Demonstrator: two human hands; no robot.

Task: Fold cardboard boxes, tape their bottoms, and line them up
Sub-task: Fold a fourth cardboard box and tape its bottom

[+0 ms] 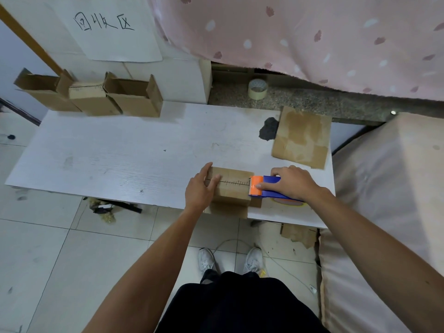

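Cardboard box point(231, 188) under left grip point(200, 189), touching dispenser point(255, 182) in right grip point(294, 183).

1. A white sheet of paper point(113, 32) hangs on the wall beyond the far-left corner of the white table point(120, 150). It carries three large handwritten characters in dark marker, in one row: 回收区.
2. The characters run left to right across the sheet's upper half, in thin, loose, slightly slanting strokes. The lower half is bare paper.
3. A cardboard box point(230, 180) sits at the table's near edge, towards its right end. A dark line runs along its top seam, crossed by short ticks like a scale. Whether any of the marks are digits is too small to tell.
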